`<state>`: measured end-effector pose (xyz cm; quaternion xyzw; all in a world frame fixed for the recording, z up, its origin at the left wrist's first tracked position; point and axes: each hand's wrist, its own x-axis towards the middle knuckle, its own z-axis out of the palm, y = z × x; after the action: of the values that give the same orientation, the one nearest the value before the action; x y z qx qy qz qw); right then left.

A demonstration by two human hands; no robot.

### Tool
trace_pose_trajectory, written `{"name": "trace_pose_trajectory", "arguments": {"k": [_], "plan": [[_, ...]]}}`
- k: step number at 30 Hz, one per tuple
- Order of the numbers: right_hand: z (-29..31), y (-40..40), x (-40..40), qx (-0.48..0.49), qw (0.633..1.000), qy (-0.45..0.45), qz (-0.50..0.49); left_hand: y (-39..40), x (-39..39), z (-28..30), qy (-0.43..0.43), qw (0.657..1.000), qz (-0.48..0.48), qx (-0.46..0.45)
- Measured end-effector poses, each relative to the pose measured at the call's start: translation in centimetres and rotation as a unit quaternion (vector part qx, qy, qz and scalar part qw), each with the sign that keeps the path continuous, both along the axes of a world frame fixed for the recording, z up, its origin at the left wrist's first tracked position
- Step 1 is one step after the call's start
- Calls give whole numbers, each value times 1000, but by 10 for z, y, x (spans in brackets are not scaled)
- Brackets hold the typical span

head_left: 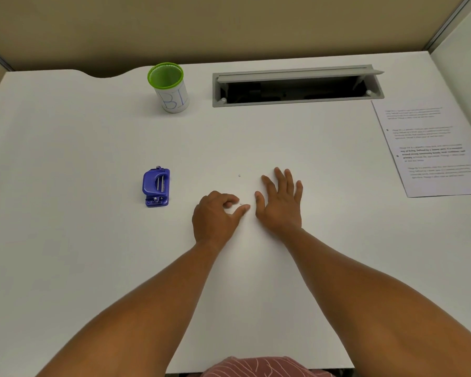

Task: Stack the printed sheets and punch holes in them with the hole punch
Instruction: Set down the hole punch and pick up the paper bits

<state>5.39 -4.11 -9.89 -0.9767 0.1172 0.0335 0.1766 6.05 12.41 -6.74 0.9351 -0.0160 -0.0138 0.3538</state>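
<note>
While both lie apart, hole punch (156,186) sits beside left hand (215,216).

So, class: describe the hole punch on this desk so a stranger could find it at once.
Start at the white desk and find the green-rimmed cup at the back. Come straight toward the person: the hole punch sits left of the left hand. It is the only blue thing there.

The printed sheets (435,151) ran off the right edge with text too blurred to read, and the tiny specks (239,175) near the left hand (215,216) were too small to identify.
</note>
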Motion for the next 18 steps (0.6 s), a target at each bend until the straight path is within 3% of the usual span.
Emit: {"name": "trace_pose_trajectory", "arguments": {"k": [12, 18], "plan": [[0, 3, 1, -2, 1000, -14, -7, -12, -1, 0, 28, 999, 35, 23], [15, 7, 23, 75, 993, -89, -33, -17, 9, 4, 79, 994, 11, 71]]}}
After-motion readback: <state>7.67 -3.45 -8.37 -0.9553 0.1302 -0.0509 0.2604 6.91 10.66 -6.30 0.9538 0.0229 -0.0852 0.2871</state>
